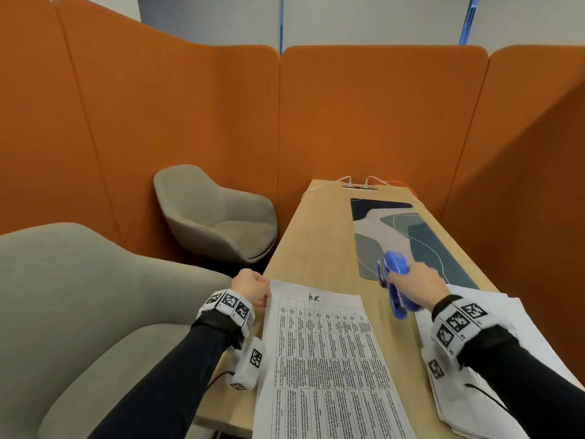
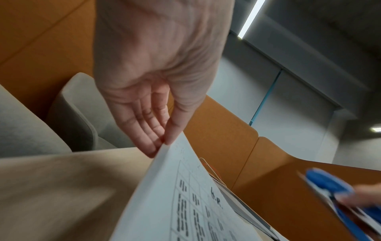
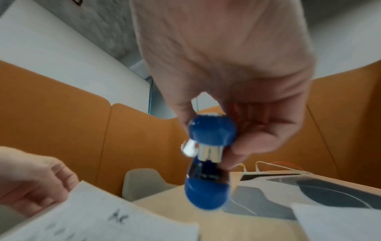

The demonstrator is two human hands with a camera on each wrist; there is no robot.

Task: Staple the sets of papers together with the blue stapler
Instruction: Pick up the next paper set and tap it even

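A set of printed papers [image 1: 326,359] with a table and "H.R." written at the top lies on the wooden table [image 1: 313,242]. My left hand [image 1: 253,288] pinches its top left corner [image 2: 167,143] between thumb and fingers and lifts it slightly. My right hand [image 1: 414,285] grips the blue stapler [image 1: 394,286] in the air, to the right of the papers' top edge. The stapler's mouth [image 3: 206,156] gapes, blurred, pointing away from the wrist. A second stack of papers [image 1: 493,359] lies under my right forearm.
A patterned desk mat [image 1: 402,236] covers the table's far right part, with cables [image 1: 364,182] plugged in at the far end. Two grey armchairs [image 1: 215,217] stand to the left. Orange padded partitions [image 1: 380,115] wall in the booth.
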